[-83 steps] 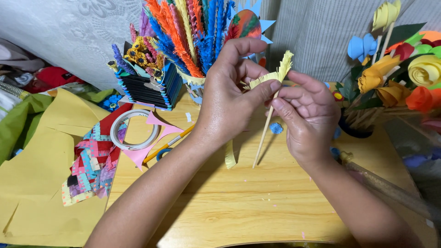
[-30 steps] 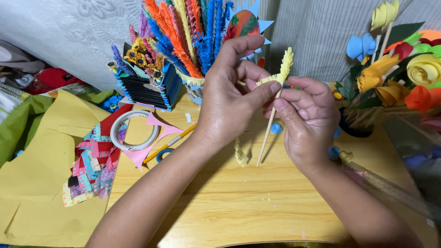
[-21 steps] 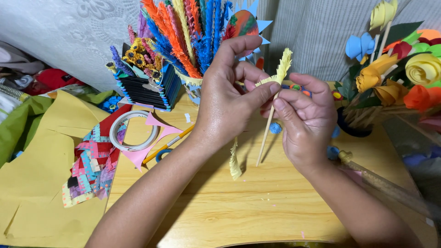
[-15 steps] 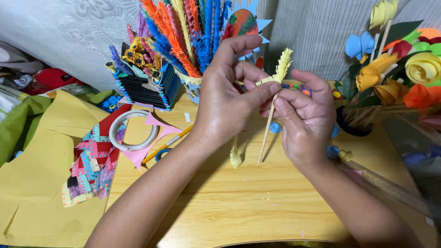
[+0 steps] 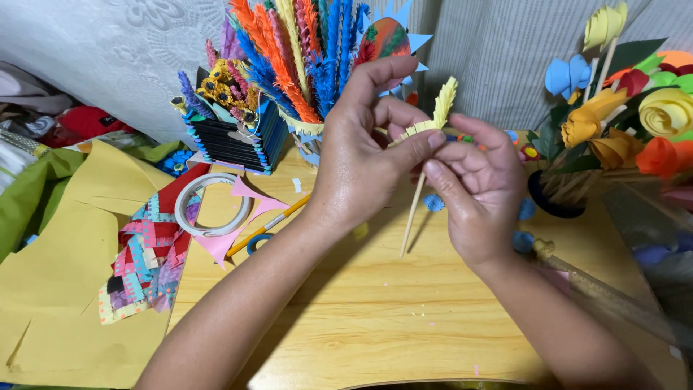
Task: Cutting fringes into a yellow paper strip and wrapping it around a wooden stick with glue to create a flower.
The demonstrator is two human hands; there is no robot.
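Head view: yellow fringed paper strip (image 5: 442, 108) wound on a thin wooden stick (image 5: 413, 215), held above the bench (image 5: 404, 318). Left hand (image 5: 361, 159) pinches the strip; right hand (image 5: 476, 195) pinches the stick. Looks light and easily crushed; best held by the stiff stick. Paper flower bundle (image 5: 303, 58) behind.

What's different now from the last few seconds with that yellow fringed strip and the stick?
The loose tail of the yellow fringed strip, which dangled below the left hand, has been drawn up and no longer shows there; more of it seems wound on the thin wooden stick. The left hand's index finger has lifted and spread. The right hand holds the stick much as before. The tape roll and paper flowers have not moved.
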